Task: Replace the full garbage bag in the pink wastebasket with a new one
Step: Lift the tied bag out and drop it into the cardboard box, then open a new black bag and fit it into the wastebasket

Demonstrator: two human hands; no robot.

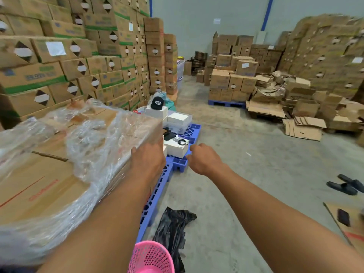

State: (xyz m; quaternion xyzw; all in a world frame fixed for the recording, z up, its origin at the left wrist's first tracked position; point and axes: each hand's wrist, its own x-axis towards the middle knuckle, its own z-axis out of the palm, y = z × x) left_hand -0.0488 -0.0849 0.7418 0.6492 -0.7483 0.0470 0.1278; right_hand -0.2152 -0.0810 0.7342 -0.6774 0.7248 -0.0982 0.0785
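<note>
The pink mesh wastebasket (151,257) stands at the bottom edge of the view, between my forearms; no bag shows in it. A crumpled black garbage bag (173,227) lies on the concrete floor just behind and to the right of it. Both arms are stretched forward. My left hand (147,160) rests against the corner of a plastic-wrapped stack of cartons (59,164), fingers hidden from view. My right hand (202,158) hovers above the blue pallet (183,162), fingers curled loosely and holding nothing.
White boxes (176,148) and a black cap (157,103) sit on the blue pallet ahead. Tall stacks of cardboard boxes (78,56) line the left and the far right. Flattened cartons (303,129) and black sandals (346,185) lie on the floor at right.
</note>
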